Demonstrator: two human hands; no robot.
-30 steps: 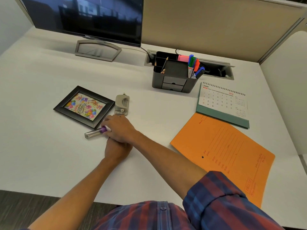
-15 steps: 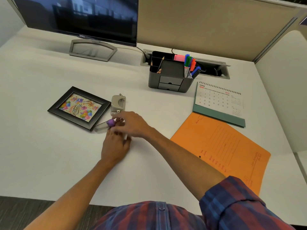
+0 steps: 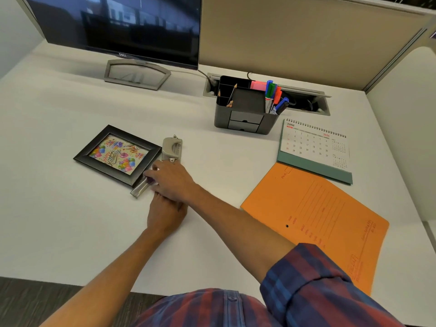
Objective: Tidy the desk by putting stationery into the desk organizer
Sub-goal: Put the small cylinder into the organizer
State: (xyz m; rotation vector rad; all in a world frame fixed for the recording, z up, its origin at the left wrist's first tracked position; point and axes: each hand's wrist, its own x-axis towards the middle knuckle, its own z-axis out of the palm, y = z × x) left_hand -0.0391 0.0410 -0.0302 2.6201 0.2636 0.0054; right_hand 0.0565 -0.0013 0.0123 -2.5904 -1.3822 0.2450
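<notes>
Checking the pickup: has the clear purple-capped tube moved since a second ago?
Yes. The clear purple-capped tube has swung from nearly level to slanted beside the black picture frame.

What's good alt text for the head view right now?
The right hand reaches across the left hand and touches a clear tube lying on a white desk by a picture frame. Behind stand an organizer with markers, a calendar and a monitor.

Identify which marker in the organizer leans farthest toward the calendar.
The blue marker at the organizer's right edge; it tilts outward over the rim, while the green and orange ones stand steeper.
</notes>
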